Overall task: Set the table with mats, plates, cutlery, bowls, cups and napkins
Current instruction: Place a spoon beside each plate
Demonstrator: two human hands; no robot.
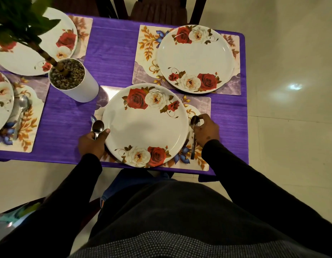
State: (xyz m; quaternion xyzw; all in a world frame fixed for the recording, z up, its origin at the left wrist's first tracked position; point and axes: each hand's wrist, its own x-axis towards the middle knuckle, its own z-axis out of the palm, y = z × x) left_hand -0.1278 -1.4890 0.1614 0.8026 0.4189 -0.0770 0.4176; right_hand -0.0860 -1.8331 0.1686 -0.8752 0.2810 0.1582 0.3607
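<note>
A white rose-patterned plate [145, 125] sits on a floral mat [200, 161] at the table's near edge. My left hand [91, 144] grips a bunch of metal spoons [97, 126] just left of this plate, thumb against its rim. My right hand [206, 130] holds a spoon [194, 131] on the mat right of the plate, bowl pointing away, handle toward me. A second plate [195, 56] lies on its own mat [144, 53] at the far right.
A white pot [76, 84] with gravel and a green plant stands left of centre. Two more plates [31, 51] on mats lie at the left, one with a spoon [22, 112] beside it. The purple table [113, 53] ends at the right above pale floor; a dark chair stands behind.
</note>
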